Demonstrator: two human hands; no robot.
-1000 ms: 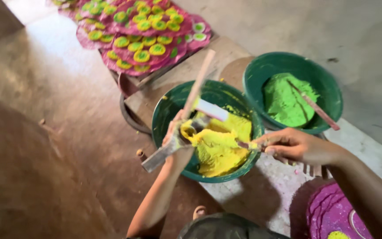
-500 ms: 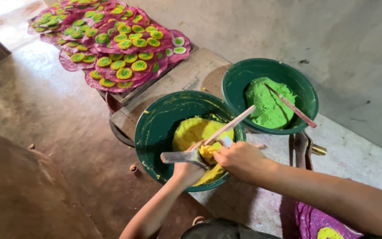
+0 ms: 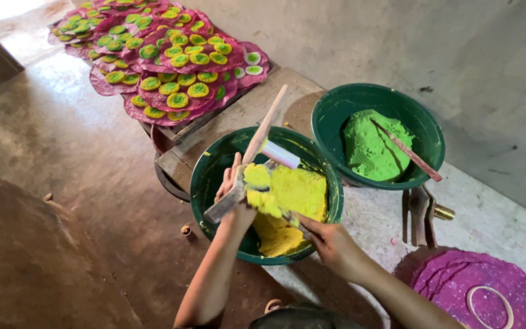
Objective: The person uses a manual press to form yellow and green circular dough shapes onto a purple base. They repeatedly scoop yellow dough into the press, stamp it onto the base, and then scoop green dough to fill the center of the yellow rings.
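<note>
My left hand [image 3: 231, 186] grips a flat metal tool [image 3: 220, 207] loaded with a lump of yellow paste [image 3: 257, 183], held over a green basin [image 3: 205, 176] half full of yellow paste [image 3: 296, 195]. My right hand [image 3: 331, 242] is at the basin's near rim and holds a thin scraper [image 3: 291, 220] against the underside of the lump. A pale wooden stick [image 3: 267, 123] leans out of the basin just behind my left hand.
A second green basin [image 3: 330, 119] to the right holds green paste [image 3: 369, 146] and a stick [image 3: 409, 152]. Pink discs with yellow and green dots [image 3: 171, 67] cover a board at the back left. A pink disc with a ring [image 3: 488, 292] lies at the bottom right, with metal tools [image 3: 418, 210] beside it.
The lump of yellow paste now sits higher on the metal tool, and my right hand has drawn back from over the paste to the basin's near rim. The view has shifted slightly.
</note>
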